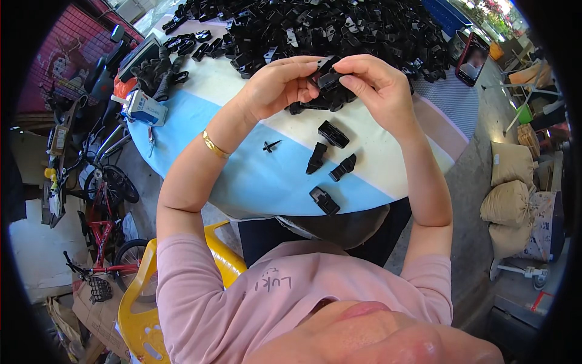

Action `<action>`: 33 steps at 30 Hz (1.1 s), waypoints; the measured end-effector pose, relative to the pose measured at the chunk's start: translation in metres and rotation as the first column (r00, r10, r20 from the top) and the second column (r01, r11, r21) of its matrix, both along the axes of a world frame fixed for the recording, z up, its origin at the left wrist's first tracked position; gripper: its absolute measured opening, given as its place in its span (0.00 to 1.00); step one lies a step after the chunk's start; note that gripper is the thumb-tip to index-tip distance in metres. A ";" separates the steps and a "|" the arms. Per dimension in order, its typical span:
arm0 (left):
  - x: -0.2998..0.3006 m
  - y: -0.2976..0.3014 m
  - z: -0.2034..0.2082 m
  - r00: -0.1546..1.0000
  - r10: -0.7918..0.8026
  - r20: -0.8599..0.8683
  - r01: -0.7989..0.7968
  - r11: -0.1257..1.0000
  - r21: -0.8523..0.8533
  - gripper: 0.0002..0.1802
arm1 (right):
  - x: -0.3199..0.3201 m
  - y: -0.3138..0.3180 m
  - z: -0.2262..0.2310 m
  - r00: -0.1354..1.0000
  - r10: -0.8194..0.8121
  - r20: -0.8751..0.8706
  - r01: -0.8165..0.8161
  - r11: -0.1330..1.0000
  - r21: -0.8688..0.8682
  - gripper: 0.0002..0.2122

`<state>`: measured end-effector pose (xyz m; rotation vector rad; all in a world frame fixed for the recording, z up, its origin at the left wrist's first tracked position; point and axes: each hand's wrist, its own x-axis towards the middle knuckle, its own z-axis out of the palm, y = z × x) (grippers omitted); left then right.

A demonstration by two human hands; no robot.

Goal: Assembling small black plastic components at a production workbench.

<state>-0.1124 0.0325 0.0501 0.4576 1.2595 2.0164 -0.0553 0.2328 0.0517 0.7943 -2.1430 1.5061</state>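
Observation:
Above the far part of the table, my left hand [282, 88] and my right hand [383, 91] meet at a small black plastic part [330, 79]. Fingertips of my left hand pinch its left side, while thumb and fingers of my right hand close on its right side. Whether it is one piece or two joined pieces I cannot tell. Nearer to me lie several loose black plastic parts: a ribbed block [333, 134], two narrow pieces [316, 158] and a boxy one [324, 201] by the near edge. A tiny black cross-shaped piece [271, 146] lies to their left.
A big heap of black plastic parts [339, 30] covers the far side of the striped tablecloth [242, 176]. At left are a small carton [144, 109] and dark gloves [154, 76]; at right a phone [472, 59] stands upright. A yellow chair [136, 303] is beside me.

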 end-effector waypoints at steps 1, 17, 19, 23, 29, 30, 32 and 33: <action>0.002 0.001 0.001 1.000 0.000 0.001 0.000 1.000 0.001 0.16 | 0.000 -0.001 0.000 1.000 0.000 0.001 0.000 1.000 0.001 0.08; 0.029 0.013 0.004 0.687 -0.032 -0.726 -0.352 0.860 -0.370 0.20 | 0.006 -0.013 -0.006 0.966 -0.220 -0.134 0.230 0.971 0.065 0.11; 0.032 0.010 0.010 0.739 -0.032 -0.673 -0.356 0.829 -0.431 0.18 | 0.008 -0.013 -0.007 0.970 -0.232 -0.079 0.237 0.969 0.068 0.13; 0.039 0.004 0.018 0.696 -0.026 -0.717 -0.296 0.900 -0.321 0.16 | -0.001 0.000 -0.005 0.972 0.125 0.199 -0.074 0.966 -0.247 0.13; 0.056 0.002 0.009 0.377 -0.572 -0.728 -0.166 0.732 -0.661 0.17 | -0.013 0.019 -0.006 0.958 -0.052 0.283 0.089 0.989 -0.118 0.13; 0.056 0.001 0.009 0.387 -0.568 -0.726 -0.174 0.728 -0.663 0.17 | -0.015 0.015 -0.008 0.962 -0.184 0.203 0.161 0.979 0.126 0.10; 0.054 -0.001 0.009 0.372 -0.597 -0.711 -0.075 0.744 -0.664 0.21 | -0.008 0.010 -0.010 0.957 -0.216 0.192 0.134 0.920 0.367 0.08; 0.053 -0.003 0.008 0.380 -0.592 -0.710 -0.083 0.743 -0.664 0.21 | -0.005 0.007 -0.012 0.971 -0.213 0.112 0.137 0.872 0.471 0.10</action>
